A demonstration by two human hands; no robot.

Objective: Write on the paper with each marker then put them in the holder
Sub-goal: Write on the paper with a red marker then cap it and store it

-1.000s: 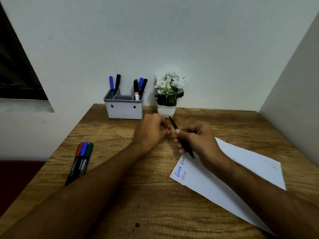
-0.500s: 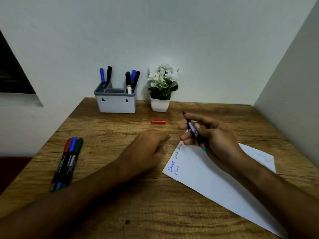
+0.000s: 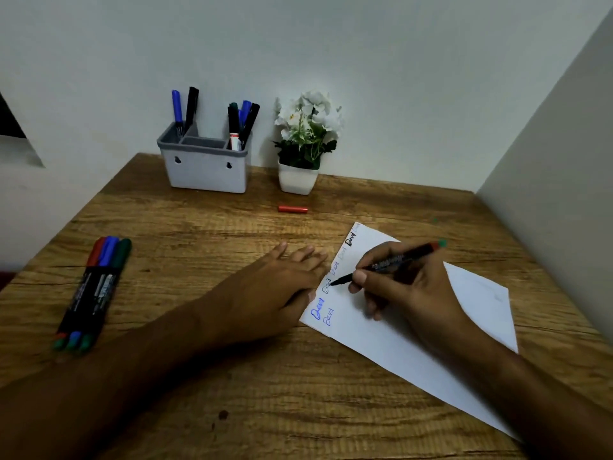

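The right hand [image 3: 408,290] grips a black marker [image 3: 391,262] pen-style, tip down on the paper [image 3: 431,333] right by the row of words scribbled along its left edge. Some of those words are blue, some black. The marker's back end, red and green, sticks up past the knuckles. The left hand [image 3: 278,287] lies flat on the bench [image 3: 205,247], fingers straight, its thumb side touching the paper's left edge, holding nothing.

The paper lies at an angle on the right half of the bench. A red cap [image 3: 293,209] lies by itself near the back, just in front of a little white pot of flowers [image 3: 303,141]. Next to that is the grey holder [image 3: 205,164] with a few markers standing in its left and right compartments. On the left side of the bench, a bunch of markers [image 3: 91,290] lie side by side, well apart from both hands.
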